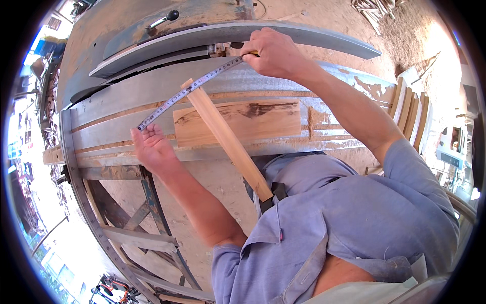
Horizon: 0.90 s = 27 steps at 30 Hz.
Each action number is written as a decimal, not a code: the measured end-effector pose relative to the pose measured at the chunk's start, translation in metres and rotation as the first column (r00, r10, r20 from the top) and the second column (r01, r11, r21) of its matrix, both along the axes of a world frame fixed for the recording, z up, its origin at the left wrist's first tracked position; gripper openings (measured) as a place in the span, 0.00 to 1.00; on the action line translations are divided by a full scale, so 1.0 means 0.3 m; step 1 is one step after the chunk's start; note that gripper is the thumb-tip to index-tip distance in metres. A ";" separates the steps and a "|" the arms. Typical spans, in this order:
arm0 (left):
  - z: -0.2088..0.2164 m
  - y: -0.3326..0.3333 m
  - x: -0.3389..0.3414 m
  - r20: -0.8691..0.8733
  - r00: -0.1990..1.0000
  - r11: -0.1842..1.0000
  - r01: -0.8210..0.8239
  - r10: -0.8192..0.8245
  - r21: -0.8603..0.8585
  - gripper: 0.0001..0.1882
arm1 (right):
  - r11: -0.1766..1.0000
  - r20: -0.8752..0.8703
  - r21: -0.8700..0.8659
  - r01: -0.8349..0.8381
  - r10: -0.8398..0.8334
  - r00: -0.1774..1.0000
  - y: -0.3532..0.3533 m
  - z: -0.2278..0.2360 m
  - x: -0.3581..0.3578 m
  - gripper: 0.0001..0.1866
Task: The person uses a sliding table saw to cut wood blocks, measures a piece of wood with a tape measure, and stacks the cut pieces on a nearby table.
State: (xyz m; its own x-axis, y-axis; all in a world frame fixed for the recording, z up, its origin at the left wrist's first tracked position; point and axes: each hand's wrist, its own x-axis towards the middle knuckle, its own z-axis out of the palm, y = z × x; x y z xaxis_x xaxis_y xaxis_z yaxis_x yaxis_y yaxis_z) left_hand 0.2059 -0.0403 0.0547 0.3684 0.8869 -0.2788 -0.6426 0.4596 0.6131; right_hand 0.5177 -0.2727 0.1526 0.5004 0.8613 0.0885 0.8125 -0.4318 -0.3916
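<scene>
A tape measure [174,100] is stretched slantwise over the metal machine table, its pale blade running from lower left to upper right. My left hand [154,149] pinches the blade's lower-left end, the other fingers curled. My right hand [273,53] is closed round the upper-right end, with a bit of yellow showing between the fingers; any case is mostly hidden. Beneath the blade passes the far end of a narrow wooden strip [228,134]. This strip crosses a wider wooden board [268,119] with a dark knotty streak, and its near end overhangs toward my body.
A long metal fence [304,33] spans the table [114,109] behind my hands. Beyond it stands a lever with a black knob [172,14]. Several wooden strips [410,114] lean at the right. A metal frame [136,235] extends at lower left. Sawdust and offcuts lie at upper right.
</scene>
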 end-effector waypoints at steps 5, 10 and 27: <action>0.085 -0.204 0.208 -0.091 0.993 0.996 0.070 -0.074 -0.050 0.12 | 0.998 0.018 -0.055 0.016 -0.015 1.000 0.026 0.022 -0.006 0.10; 0.155 -0.281 0.298 -0.226 0.968 0.993 0.114 -0.108 0.011 0.11 | 0.999 0.024 -0.034 -0.002 0.003 1.000 0.053 0.027 -0.039 0.10; 0.032 0.116 -0.087 -0.205 0.940 0.962 -0.272 0.274 0.038 0.14 | 0.999 0.073 -0.051 -0.005 0.008 0.997 0.000 0.031 0.044 0.10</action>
State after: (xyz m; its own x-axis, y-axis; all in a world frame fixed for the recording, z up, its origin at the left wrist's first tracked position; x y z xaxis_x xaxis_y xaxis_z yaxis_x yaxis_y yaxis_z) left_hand 0.1798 -0.0055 0.0641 0.0471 0.9481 -0.3143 -0.6017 0.2781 0.7487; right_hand 0.5309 -0.2728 0.1618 0.4886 0.8688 0.0810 0.8409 -0.4441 -0.3093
